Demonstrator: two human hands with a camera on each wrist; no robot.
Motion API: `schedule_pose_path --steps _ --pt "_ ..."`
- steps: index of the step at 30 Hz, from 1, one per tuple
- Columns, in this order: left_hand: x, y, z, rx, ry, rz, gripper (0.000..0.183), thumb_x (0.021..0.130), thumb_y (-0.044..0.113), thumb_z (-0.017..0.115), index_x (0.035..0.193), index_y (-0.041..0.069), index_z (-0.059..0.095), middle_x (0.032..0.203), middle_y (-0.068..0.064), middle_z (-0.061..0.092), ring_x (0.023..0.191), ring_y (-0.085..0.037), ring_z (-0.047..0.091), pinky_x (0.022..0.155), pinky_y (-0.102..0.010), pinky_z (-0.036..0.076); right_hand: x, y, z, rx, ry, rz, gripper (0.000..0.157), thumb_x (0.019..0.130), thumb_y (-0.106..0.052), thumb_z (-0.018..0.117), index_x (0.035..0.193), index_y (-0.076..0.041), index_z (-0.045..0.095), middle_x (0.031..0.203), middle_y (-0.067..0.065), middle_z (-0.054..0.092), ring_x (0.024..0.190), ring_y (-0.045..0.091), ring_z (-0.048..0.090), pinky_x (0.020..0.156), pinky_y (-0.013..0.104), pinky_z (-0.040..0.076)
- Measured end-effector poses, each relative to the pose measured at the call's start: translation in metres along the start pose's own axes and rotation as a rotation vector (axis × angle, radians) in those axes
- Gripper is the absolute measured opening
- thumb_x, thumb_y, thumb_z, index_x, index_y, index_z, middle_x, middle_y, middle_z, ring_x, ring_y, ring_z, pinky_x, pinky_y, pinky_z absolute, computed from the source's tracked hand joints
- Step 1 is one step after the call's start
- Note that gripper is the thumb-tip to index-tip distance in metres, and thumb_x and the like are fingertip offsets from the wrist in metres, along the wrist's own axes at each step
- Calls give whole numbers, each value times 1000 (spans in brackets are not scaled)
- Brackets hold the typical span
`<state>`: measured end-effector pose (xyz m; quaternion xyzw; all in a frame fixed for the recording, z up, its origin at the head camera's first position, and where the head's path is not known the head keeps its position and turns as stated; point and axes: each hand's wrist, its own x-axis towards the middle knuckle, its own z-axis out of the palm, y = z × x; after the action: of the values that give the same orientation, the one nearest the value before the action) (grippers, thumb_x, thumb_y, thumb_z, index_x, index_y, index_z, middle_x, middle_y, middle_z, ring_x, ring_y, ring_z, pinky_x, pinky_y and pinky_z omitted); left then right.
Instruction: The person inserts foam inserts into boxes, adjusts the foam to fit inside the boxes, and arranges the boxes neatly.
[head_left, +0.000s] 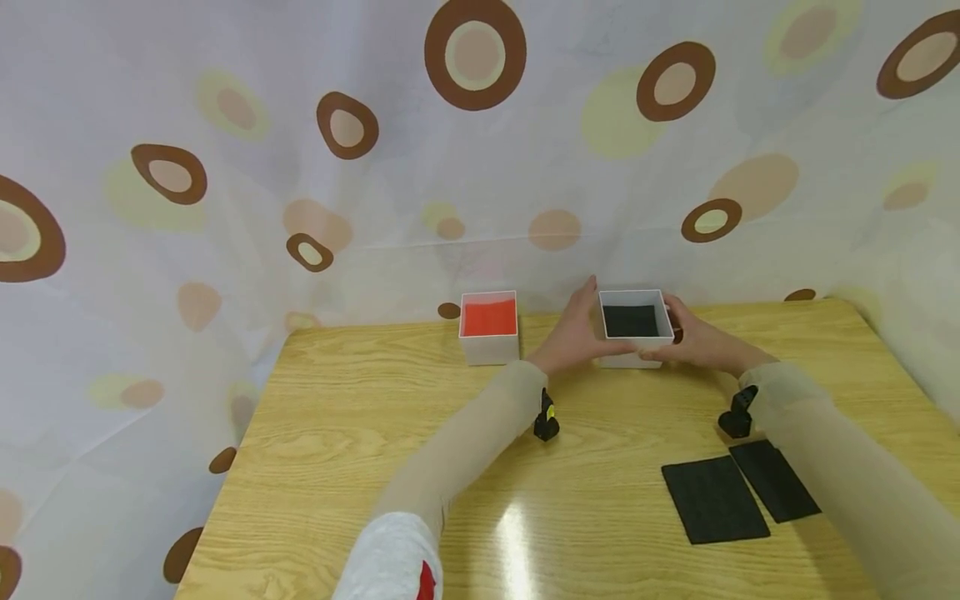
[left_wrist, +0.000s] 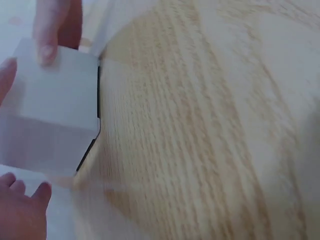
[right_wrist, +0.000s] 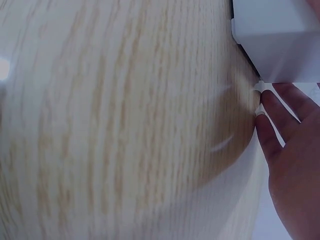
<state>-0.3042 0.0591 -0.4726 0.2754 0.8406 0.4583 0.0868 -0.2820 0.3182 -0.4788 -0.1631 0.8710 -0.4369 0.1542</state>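
A white square box (head_left: 637, 356) with a black inside stands near the table's back edge, between both hands. My left hand (head_left: 573, 337) is at its left side, the thumb across the front near the rim. In the left wrist view, the other left fingers (left_wrist: 42, 192) are spread and stand a little off the box's side. My right hand (head_left: 697, 340) grips the box's right front corner, thumb on the front face and fingers (right_wrist: 280, 117) along the side. The fingertips behind the box are partly hidden.
Left of the hands stands a second white box (head_left: 491, 350) with a red inside. Two flat black pieces (head_left: 715, 498) lie side by side near the right forearm on the wooden table (head_left: 337, 442). A patterned curtain (head_left: 405, 192) hangs directly behind the table.
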Motion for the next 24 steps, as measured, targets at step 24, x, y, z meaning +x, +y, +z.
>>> schedule_pose_path --steps 24 --pt "7 -23 -1 -326 -16 -24 95 78 17 95 153 16 37 140 3 51 128 -10 51 100 -22 51 -7 -6 -8 -75 -79 -2 105 95 -21 78 167 -12 3 158 33 36 140 52 42 109 64 40"
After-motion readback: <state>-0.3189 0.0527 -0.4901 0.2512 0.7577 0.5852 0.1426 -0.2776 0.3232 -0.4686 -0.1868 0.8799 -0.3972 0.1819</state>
